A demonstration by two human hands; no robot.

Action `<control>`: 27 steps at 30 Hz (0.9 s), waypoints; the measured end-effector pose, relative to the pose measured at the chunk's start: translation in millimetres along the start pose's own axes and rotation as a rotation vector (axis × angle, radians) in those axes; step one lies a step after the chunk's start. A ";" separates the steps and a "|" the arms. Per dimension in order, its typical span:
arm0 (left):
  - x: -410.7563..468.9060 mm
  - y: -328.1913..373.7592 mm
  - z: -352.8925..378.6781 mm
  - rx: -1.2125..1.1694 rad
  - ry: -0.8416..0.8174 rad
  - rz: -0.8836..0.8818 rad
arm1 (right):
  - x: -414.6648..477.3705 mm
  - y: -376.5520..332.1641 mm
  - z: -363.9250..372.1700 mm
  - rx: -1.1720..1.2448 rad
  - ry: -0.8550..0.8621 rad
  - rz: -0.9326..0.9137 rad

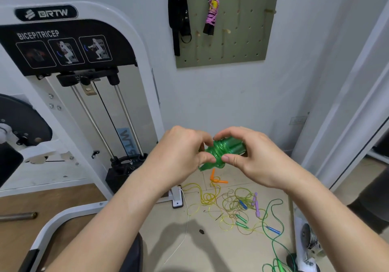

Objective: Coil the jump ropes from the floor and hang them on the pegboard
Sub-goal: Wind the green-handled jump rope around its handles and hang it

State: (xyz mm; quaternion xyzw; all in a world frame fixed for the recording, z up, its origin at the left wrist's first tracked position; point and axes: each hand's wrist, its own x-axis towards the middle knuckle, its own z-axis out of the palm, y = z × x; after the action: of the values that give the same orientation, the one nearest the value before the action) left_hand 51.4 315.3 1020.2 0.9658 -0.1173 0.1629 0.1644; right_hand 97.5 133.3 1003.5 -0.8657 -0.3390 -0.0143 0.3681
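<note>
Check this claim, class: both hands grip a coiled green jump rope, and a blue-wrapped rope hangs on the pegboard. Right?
Wrong colour: the head view shows the hanging rope on the pegboard wrapped in pink, not blue. The left hand and right hand do grip the coiled green jump rope.

tangled ropes (235, 206) littering floor, machine (145, 65) crowding left, pegboard (242, 46) right pegs bare

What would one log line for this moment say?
step: coiling | left hand: grips green rope bundle | right hand: grips same bundle | pegboard: pink rope hung | floor: tangled ropes
</note>
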 end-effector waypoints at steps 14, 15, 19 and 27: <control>-2.9 -3.7 7.3 0.312 0.119 0.233 | 3.5 4.1 -4.6 0.972 -0.059 0.406; -5.3 -0.3 9.1 0.322 0.147 0.254 | 3.8 3.6 -0.3 1.003 -0.090 0.511; -11.3 5.1 24.7 0.286 0.206 0.234 | 2.3 1.2 16.4 1.119 -0.150 0.549; -19.1 -7.6 21.7 -0.064 0.150 0.064 | 1.0 9.5 26.2 0.482 0.134 0.272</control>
State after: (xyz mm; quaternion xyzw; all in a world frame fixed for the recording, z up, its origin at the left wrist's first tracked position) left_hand 41.9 317.9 992.0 0.9409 -0.1405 0.2360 0.1982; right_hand 98.0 146.1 978.6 -0.7878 -0.1883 0.0593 0.5835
